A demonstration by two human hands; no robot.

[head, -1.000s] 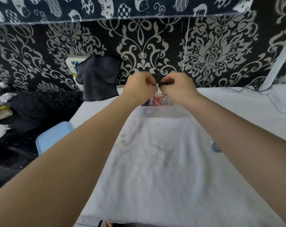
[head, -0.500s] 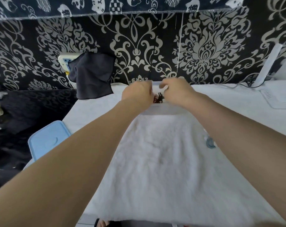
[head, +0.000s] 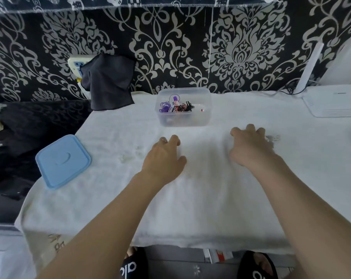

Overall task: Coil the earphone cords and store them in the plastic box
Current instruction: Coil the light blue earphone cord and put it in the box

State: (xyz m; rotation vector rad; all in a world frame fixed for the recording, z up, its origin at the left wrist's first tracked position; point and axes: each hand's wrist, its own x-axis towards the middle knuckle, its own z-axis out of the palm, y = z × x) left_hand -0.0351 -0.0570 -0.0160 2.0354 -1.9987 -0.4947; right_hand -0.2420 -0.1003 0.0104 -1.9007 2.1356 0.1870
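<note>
A clear plastic box (head: 202,119) stands open at the far middle of the white towel (head: 190,198). Inside it lie coiled cords (head: 175,106): purple, red-and-white and black. Nearer than the box, my left hand (head: 164,158) hovers over the towel, its fingers loosely curled around nothing. To the right, my right hand (head: 249,147) is low over the towel, fingers bent down. A pale, blurred earphone cord (head: 272,138) lies right beside its little-finger side. The thumb is well apart from that cord.
A light blue lid (head: 63,161) lies on the towel's left edge. A dark cloth (head: 110,87) hangs at the back left. A white router (head: 335,101) sits at the right. A faint pale lump (head: 128,158) lies left of my left hand.
Both hands have let go of the black cord, which now lies in the box, and pulled back toward me. The right hand has swung right to the pale cord.
</note>
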